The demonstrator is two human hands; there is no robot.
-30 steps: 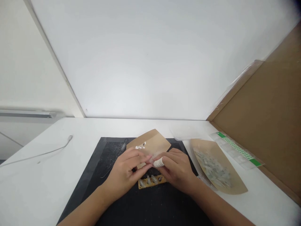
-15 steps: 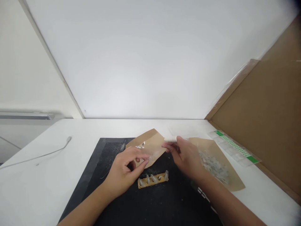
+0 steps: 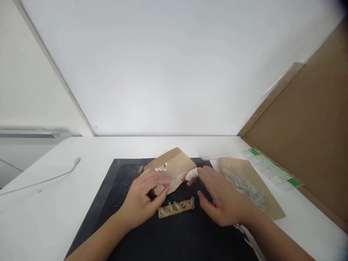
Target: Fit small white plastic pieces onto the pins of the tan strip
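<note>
See the left hand (image 3: 145, 197) closed to a thumb-and-forefinger pinch, apparently on a small translucent piece (image 3: 171, 180), too blurred to be sure. Squeeze lightly, over the brown paper sheet (image 3: 175, 157). Note the right hand (image 3: 217, 197) spread, seemingly holding nothing, white finger cot (image 3: 191, 174) foremost. Avoid knocking the loaded tan strip (image 3: 171, 213), nearer on the black mat (image 3: 168, 241).

Open room above yellow strip (image 3: 178, 210)

- Lower centre: a strip (image 3: 176, 212) is laid on a mat (image 3: 174, 243), before a paper sheet (image 3: 174, 158).
- Lower right: pieces (image 3: 250, 190) are spread on a second sheet (image 3: 235, 164), left of a compartment box (image 3: 274, 170).
</note>
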